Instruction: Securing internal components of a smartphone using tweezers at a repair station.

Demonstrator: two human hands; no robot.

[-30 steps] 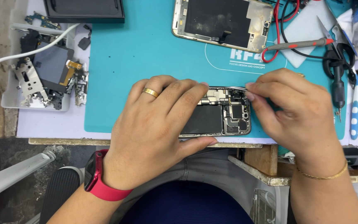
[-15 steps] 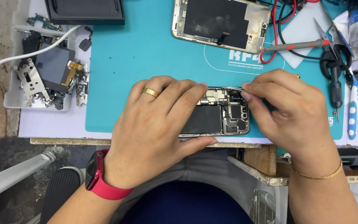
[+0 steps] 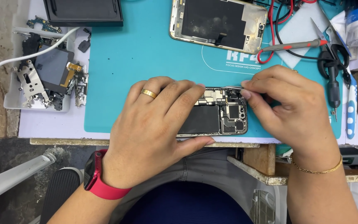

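Opened phone [image 3: 218, 117]: long axis lying left–right | left hand [image 3: 154, 128] pressing flat on its left part, grip released | right hand [image 3: 289, 110] at its right end, nearer the circuit board, grip pinching tweezers [image 3: 233, 87]

The left hand [image 3: 154, 124] wears a plain gold ring [image 3: 148, 93] on one finger, and at its seven o'clock a red watch band [image 3: 104, 188] with a dark case circles the wrist. The right hand [image 3: 291, 110] has a thin gold chain bracelet [image 3: 316, 169] at its five o'clock. Both forearms are bare. Below, grey fabric and a dark blue garment show, perhaps trousers and a shirt.
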